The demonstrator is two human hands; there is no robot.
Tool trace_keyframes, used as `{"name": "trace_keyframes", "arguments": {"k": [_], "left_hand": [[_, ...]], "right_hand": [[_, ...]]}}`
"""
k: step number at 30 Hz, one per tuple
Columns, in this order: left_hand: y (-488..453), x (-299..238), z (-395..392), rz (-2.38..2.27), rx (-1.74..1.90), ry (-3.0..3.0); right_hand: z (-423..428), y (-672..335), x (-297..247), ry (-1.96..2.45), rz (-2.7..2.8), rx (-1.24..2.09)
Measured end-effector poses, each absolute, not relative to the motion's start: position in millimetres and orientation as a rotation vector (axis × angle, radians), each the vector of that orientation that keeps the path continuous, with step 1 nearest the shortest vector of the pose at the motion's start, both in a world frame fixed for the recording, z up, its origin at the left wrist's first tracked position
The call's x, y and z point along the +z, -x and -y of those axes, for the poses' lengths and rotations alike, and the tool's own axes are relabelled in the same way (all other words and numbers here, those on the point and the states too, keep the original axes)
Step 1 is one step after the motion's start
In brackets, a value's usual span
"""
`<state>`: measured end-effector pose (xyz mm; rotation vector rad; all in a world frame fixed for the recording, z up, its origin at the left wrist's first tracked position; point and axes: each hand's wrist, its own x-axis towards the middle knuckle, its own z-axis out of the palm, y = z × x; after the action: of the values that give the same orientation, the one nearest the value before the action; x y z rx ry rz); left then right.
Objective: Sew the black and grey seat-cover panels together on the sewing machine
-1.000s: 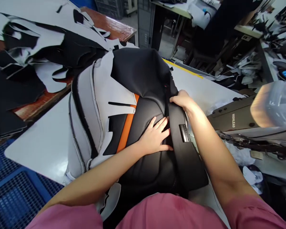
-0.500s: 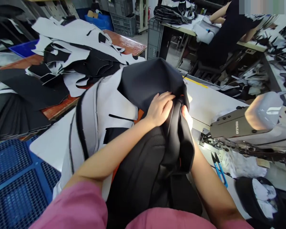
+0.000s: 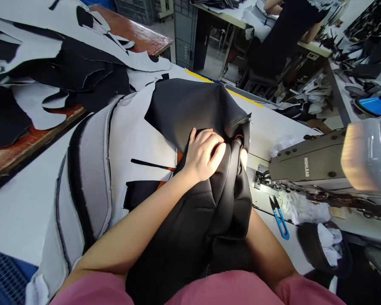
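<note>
Head view: lengthwise from bottom to upper centre, the black cover is laid under the bent left hand; the right hand is mostly hidden; neither grip can be told. Nearer the right hand, the sewing machine is seen at right.

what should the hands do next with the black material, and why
Probably ease the folds in the black material flat, with the left hand steadying it and the right hand drawing the edge out: it lies bunched between them, beside the sewing machine, and the folds hide most of the right hand.
</note>
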<state>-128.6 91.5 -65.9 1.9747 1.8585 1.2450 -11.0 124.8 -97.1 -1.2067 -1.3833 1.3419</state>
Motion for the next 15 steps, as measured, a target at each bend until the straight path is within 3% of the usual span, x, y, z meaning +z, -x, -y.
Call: {"name": "trace_keyframes", "arguments": {"k": [10,15], "left_hand": [[128.4,-72.2,-92.4,-1.856,1.244,-1.964],[137.3,-90.3,-100.0,-1.943,1.314,-1.964]], "right_hand": [[-123.2,10.7,-100.5,1.005,1.086,1.502],[-124.7,-3.1,-62.9,1.129,1.368,1.563]]}}
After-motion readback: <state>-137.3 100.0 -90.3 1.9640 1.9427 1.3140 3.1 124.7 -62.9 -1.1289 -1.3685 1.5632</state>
